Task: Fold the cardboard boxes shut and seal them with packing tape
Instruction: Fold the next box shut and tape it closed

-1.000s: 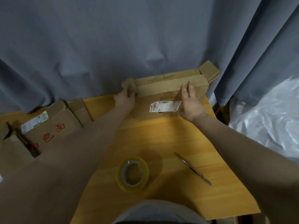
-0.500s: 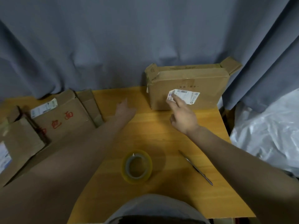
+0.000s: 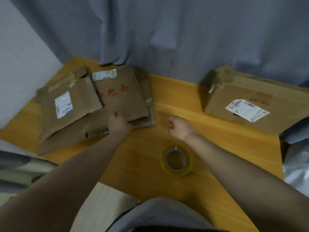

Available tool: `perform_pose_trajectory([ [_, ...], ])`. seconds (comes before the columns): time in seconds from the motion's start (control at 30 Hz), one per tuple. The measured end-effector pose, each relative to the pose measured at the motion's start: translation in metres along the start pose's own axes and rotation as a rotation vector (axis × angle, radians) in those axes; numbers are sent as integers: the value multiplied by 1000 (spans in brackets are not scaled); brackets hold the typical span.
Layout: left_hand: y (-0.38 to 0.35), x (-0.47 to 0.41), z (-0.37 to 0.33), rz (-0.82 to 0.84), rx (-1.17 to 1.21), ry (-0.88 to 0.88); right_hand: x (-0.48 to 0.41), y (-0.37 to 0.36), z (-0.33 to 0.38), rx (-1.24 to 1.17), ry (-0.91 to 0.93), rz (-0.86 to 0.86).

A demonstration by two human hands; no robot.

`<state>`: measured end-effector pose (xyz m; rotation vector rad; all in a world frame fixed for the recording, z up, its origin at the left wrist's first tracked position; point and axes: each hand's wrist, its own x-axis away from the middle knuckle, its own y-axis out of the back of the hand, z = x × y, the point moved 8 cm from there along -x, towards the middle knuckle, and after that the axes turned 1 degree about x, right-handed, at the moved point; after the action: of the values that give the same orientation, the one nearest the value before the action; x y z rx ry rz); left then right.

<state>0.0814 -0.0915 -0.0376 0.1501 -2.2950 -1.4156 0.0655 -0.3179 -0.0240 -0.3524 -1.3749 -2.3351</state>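
Now that the closed brown cardboard box w/ white label [image 3: 250,91] has been let go at right, the flattened brown box w/ red characters [image 3: 120,101] is gripped by the left hand [image 3: 119,122], right hand [image 3: 180,127] loosely curled & empty: next box judged started.

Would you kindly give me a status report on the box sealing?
Left hand grips flattened box edge. Right hand loosely curled, empty. Tape roll untouched between arms.

The wooden table [image 3: 217,148] is carrying flattened cardboard boxes [image 3: 100,104] on its left part, a closed cardboard box [image 3: 250,101] at the far right, and a tape roll [image 3: 175,173] lying flat near the front.
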Motion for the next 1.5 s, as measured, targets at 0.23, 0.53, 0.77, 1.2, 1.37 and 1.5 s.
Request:
perform_pose_trajectory([
  [0.23, 63, -26, 67, -287, -9, 94, -42, -20, 92, -70, 121, 24],
  [0.53, 68, -93, 109, -113, -259, 92, -78, -14, 153, -164, 140, -18],
  [0.77, 87, -95, 111, -175, -508, -31, -83, -18, 152, -272, 91, -6],
  [1.2, 158, 39, 25, -550, -501, -411, -48, 21, 189, -1145, -64, 188],
  [1.37, 111, 91, -29, -539, -223, -861, -23, 56, 163, -955, 15, -53],
  [1.5, 98, 109, -54, -409, -145, -922, 10, 102, 112, -803, 43, -107],
])
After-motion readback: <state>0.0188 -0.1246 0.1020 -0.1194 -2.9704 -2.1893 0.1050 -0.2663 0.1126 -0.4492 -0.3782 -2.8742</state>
